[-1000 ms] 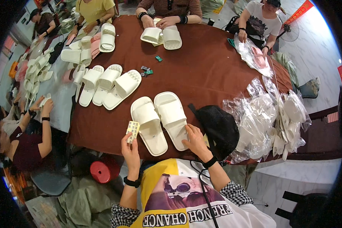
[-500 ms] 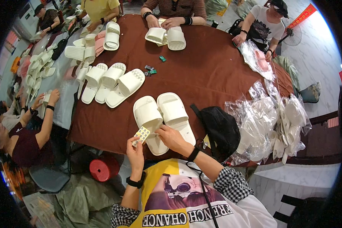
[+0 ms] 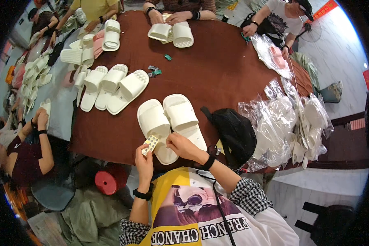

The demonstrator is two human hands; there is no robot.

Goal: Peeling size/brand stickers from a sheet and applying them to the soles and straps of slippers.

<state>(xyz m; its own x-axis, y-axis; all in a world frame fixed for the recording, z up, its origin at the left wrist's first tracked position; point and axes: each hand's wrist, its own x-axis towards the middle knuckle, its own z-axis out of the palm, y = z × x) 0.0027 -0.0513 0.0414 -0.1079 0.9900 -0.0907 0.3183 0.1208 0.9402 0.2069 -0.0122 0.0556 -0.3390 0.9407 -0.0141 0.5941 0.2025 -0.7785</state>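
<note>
A pair of white slippers lies in front of me on the brown-covered table: a left slipper (image 3: 153, 117) and a right slipper (image 3: 183, 116), toes pointing away. My left hand (image 3: 144, 165) pinches a small sticker sheet (image 3: 151, 143), pale yellow with rows of dark marks, beside the left slipper's near edge. Over that slipper's footbed is my right hand (image 3: 185, 146), its fingers curled and pressed together. Whatever those fingertips hold, if anything, is too small or hidden to make out.
Three white slippers (image 3: 128, 91) lie to the left. A black bag (image 3: 235, 137) and plastic-wrapped slippers (image 3: 274, 127) sit on the right. Small green packets (image 3: 155, 72) lie mid-table. Co-workers handle slippers around the table; a red stool (image 3: 105, 182) stands below its edge.
The view has shifted a little, so the table appears farther left and up. My hands keep nearly the same pose. At the left, a co-worker's hands have come together lower down.
</note>
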